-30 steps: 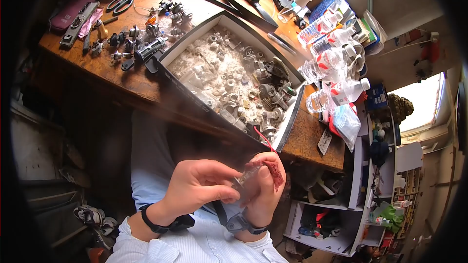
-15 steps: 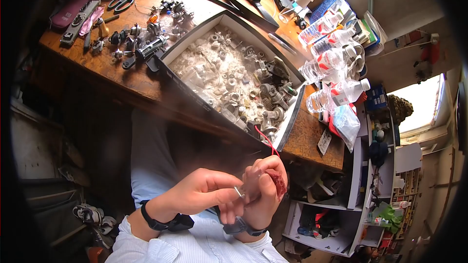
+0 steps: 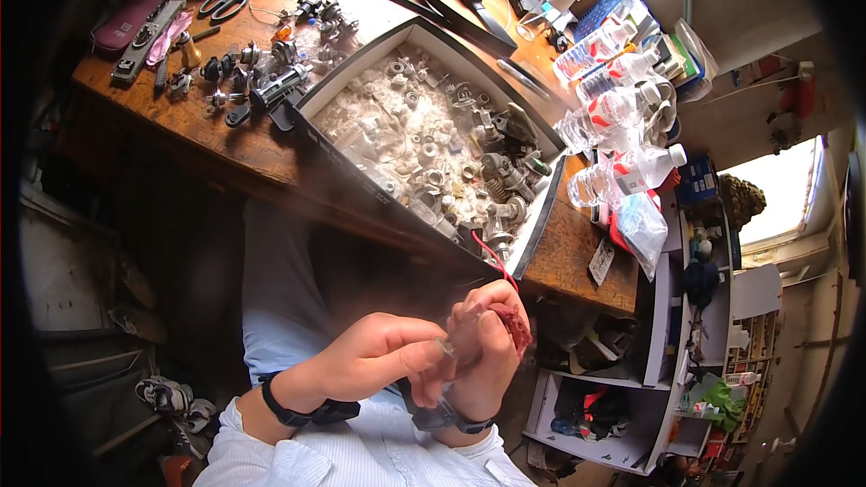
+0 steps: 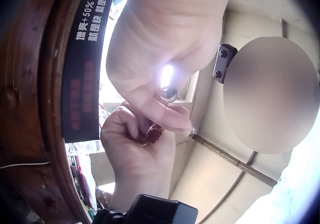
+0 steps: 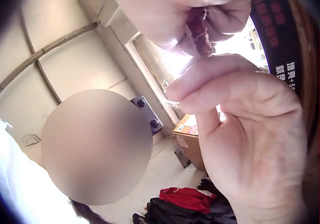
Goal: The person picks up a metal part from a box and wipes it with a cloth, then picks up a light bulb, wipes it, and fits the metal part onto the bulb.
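Observation:
Above the lap, the left hand (image 3: 383,356) pinches a small shiny, clear-looking piece (image 3: 446,346) between thumb and fingertips. Right beside it, the right hand (image 3: 483,352) grips a crumpled dark red thing (image 3: 512,329), its fingers curled round it. In the left wrist view the left hand (image 4: 165,49) comes down from the top, with the right hand (image 4: 137,154) and the red thing (image 4: 153,134) below. The right wrist view shows the red thing (image 5: 200,31) in the right hand (image 5: 175,9) and the left hand's (image 5: 245,114) fingertips just under it.
A black-edged box (image 3: 361,182) of small parts stands at the table's (image 3: 216,140) front edge, a red wire over its near corner. Left of it lie metal parts (image 3: 280,86) and scissors (image 3: 230,2). Plastic bottles (image 3: 631,169) lie at the right, above shelves (image 3: 663,325).
The left fingertips have closed together on the small piece and shifted slightly right. The right hand's fingers have curled further in, and the red thing has turned a little.

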The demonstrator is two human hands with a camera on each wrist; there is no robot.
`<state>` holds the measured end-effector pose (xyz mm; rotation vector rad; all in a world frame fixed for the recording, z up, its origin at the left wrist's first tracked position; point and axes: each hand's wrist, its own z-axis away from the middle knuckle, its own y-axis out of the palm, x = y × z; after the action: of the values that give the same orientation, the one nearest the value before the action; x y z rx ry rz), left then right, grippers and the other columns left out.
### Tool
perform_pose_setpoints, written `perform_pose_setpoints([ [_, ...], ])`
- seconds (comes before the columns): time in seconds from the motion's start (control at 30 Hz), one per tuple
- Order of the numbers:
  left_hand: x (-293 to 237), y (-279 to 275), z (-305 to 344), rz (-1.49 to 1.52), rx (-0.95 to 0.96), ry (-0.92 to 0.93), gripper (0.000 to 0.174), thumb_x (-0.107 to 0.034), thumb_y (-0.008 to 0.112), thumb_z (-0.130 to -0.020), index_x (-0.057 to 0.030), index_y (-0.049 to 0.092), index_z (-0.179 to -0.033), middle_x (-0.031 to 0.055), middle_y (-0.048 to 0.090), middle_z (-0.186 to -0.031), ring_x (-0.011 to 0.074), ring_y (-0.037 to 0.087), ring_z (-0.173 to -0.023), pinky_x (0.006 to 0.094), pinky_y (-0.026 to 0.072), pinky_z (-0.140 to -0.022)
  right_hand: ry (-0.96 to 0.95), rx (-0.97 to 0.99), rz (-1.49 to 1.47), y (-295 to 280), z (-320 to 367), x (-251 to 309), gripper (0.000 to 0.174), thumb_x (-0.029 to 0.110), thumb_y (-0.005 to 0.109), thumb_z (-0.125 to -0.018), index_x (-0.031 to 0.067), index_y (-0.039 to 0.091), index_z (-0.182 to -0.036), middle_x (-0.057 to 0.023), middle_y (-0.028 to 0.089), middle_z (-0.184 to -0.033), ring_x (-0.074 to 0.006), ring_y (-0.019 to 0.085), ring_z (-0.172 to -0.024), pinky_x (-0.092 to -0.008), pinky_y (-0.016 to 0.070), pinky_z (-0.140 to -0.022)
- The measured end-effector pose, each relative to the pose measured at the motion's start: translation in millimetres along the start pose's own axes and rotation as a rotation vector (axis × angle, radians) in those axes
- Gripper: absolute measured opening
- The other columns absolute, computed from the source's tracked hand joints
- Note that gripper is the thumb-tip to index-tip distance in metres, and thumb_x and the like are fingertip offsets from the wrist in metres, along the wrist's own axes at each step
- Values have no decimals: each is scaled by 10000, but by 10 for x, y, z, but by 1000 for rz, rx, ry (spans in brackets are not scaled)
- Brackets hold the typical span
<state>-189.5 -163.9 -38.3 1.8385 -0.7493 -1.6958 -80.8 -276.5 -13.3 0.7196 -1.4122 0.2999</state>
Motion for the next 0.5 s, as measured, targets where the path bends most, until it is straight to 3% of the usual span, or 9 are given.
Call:
perform_pose_setpoints([
  [0.5, 20, -16, -33, -61, -8, 71, 297, -207, 460, -1026, 37, 584, -910, 58, 618, -770, 109, 630, -652, 227, 514, -580, 0, -27, 16, 14, -11, -9, 276, 253, 637, -864, 5, 542, -941, -52, 576, -846, -76, 534, -728, -198, 421, -643],
])
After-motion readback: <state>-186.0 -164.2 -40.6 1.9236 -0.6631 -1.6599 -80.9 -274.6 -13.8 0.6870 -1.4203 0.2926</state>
